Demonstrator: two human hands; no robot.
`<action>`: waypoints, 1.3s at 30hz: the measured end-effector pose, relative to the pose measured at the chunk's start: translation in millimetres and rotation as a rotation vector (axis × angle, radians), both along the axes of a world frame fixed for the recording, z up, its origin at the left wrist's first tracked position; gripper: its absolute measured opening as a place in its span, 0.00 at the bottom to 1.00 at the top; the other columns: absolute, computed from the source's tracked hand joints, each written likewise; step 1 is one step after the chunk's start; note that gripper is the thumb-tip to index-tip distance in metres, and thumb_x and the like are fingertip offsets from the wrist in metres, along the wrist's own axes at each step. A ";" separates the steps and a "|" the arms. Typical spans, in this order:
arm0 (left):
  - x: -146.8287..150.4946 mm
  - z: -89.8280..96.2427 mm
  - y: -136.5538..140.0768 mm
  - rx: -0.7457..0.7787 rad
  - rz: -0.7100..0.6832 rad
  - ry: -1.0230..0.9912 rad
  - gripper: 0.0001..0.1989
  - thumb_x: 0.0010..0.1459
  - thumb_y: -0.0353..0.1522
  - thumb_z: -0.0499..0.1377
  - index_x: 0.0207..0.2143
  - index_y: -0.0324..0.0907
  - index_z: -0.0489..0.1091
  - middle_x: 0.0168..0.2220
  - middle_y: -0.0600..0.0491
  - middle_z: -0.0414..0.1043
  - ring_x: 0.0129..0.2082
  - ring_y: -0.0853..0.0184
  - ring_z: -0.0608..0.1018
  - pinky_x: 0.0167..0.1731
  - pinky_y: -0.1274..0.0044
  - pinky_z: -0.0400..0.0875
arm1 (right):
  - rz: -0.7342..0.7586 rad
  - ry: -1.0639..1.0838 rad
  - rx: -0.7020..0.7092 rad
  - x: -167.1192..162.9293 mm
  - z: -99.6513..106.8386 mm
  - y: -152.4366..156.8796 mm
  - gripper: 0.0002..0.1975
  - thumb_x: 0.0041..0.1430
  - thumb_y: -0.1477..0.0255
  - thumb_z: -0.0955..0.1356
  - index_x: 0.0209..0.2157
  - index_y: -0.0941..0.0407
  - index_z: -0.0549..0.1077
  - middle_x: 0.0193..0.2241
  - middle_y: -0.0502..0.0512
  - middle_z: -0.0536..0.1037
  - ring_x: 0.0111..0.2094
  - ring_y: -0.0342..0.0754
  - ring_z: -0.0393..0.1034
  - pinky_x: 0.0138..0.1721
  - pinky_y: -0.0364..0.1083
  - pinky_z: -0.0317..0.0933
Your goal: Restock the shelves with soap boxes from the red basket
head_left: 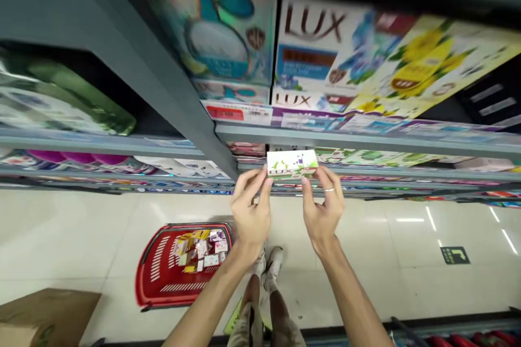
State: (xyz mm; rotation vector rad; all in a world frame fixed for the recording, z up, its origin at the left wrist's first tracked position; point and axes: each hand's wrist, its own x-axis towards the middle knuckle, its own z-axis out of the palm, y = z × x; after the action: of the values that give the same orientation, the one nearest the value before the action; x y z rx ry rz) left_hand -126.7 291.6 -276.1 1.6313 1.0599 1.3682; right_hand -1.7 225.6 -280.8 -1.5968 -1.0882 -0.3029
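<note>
A small white and green LUX soap box (291,162) is held level in front of the shelves, between both hands. My left hand (253,209) pinches its left end between thumb and fingers. At the right end, my right hand (324,206), with a ring on one finger, grips it the same way. Just beyond the box runs a shelf edge (366,141). Larger LUX boxes (313,49) stand on the shelf above, next to a teal-patterned box (228,38).
On the floor to the left sits a red shopping basket (147,268) with several small boxes (202,249) inside. A cardboard box (52,309) lies at the lower left. A grey shelf upright (163,65) divides the bays. A dark floor sign (455,255) is at right.
</note>
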 end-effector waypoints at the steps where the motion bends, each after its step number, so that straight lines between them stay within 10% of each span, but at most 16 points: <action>1: 3.4 -4.5 4.3 0.031 0.020 -0.012 0.11 0.67 0.32 0.64 0.50 0.46 0.82 0.45 0.50 0.79 0.43 0.66 0.81 0.45 0.72 0.81 | -0.021 -0.043 0.016 1.6 -3.5 5.5 0.22 0.65 0.77 0.72 0.59 0.50 0.76 0.50 0.58 0.80 0.51 0.51 0.78 0.51 0.54 0.78; 16: 19.1 -27.6 19.7 0.336 0.147 0.055 0.08 0.67 0.30 0.63 0.47 0.44 0.81 0.45 0.51 0.79 0.44 0.66 0.82 0.43 0.72 0.81 | -0.017 -0.023 0.151 10.2 -30.2 29.3 0.22 0.70 0.77 0.68 0.62 0.47 0.72 0.52 0.56 0.76 0.52 0.50 0.76 0.50 0.53 0.79; 39: 32.2 -12.7 35.4 0.273 0.154 -0.033 0.03 0.66 0.31 0.66 0.41 0.42 0.79 0.38 0.54 0.76 0.36 0.71 0.79 0.37 0.76 0.74 | -0.141 -0.098 0.175 17.4 -24.4 47.3 0.11 0.69 0.71 0.70 0.51 0.54 0.73 0.43 0.56 0.77 0.40 0.46 0.77 0.35 0.46 0.75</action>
State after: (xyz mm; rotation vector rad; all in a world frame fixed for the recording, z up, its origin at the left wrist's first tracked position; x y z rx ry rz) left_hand -94.6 327.1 -288.8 1.7419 1.0327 1.6968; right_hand 15.6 272.8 -305.2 -1.5165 -0.9959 -0.5611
